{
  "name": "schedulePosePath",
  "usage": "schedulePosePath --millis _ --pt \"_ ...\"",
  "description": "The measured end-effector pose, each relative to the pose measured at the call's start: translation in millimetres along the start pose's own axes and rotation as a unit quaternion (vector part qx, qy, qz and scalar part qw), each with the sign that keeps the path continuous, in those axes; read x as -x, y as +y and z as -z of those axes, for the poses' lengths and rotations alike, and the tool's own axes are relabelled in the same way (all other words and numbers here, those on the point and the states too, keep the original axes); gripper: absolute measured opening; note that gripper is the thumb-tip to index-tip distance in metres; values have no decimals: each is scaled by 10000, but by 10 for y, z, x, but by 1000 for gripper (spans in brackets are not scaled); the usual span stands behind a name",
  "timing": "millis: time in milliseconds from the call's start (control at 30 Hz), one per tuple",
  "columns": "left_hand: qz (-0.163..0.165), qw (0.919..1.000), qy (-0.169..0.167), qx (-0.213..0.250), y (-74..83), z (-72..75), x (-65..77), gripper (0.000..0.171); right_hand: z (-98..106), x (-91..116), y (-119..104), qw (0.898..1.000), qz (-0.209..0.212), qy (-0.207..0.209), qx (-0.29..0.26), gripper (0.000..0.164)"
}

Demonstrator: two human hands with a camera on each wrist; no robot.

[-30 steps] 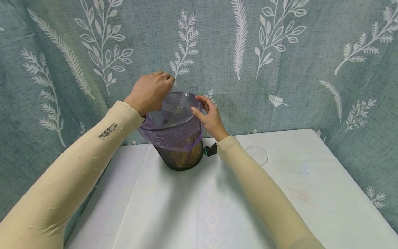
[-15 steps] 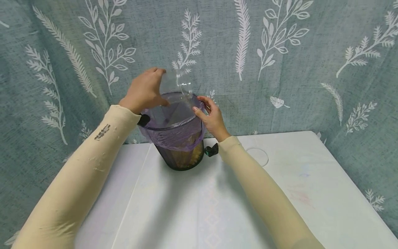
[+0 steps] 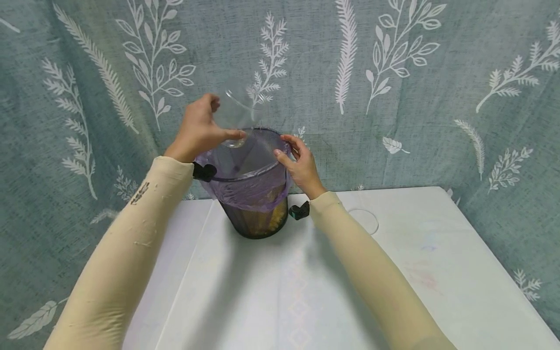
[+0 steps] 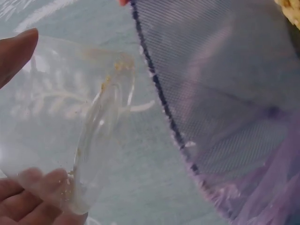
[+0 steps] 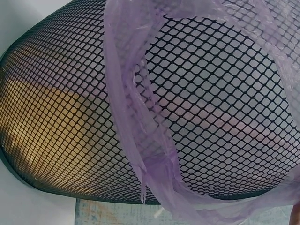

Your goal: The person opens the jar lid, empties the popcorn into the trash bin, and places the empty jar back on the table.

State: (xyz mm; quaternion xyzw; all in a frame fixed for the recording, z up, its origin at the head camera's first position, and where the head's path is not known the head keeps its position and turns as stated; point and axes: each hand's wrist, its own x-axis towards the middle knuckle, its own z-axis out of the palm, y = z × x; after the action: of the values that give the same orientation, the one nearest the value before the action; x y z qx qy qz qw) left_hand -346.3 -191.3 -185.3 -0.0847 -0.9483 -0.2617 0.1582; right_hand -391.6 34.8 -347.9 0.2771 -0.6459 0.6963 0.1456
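Observation:
My left hand [image 3: 197,126] grips a clear jar [image 3: 240,109] by its sides above the left part of a black mesh wastebasket [image 3: 232,214]. In the left wrist view, yellowish crumbs cling inside the tilted jar [image 4: 51,112] near its rim. A thin purple bag [image 3: 255,194] lines the basket and folds over its edge. The basket tilts on the table, with my right hand [image 3: 302,165] holding its right rim, thumb on the near side. Through the mesh in the right wrist view, a yellow mass [image 5: 51,131] fills the bottom; what it is I cannot tell.
The basket stands near the back edge of a white-covered table [image 3: 350,301]. A thin pale ring [image 3: 377,223] lies right of it, beside my right forearm. A patterned blue-green curtain [image 3: 315,97] hangs close behind and along both sides.
My left hand has lifted the jar up and out of the basket's mouth and turned it, so the jar now shows above the rim. My right hand keeps its place on the rim.

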Motion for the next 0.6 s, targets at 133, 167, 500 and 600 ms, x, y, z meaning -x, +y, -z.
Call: schedulePosePath --millis 133,167,500,600 --pt "183 9989 144 408 -54 -4 30 103 1 0 12 10000 -18 31 6 51" --pt "204 9984 180 498 -70 -2 37 101 2 -3 17 10000 -27 32 -5 51" --pt "541 9890 182 1364 -181 21 103 101 -9 -3 4 9999 46 -30 -130 55" --pt "659 9849 78 1596 -196 31 114 101 -11 -6 7 9999 22 -57 -86 55"
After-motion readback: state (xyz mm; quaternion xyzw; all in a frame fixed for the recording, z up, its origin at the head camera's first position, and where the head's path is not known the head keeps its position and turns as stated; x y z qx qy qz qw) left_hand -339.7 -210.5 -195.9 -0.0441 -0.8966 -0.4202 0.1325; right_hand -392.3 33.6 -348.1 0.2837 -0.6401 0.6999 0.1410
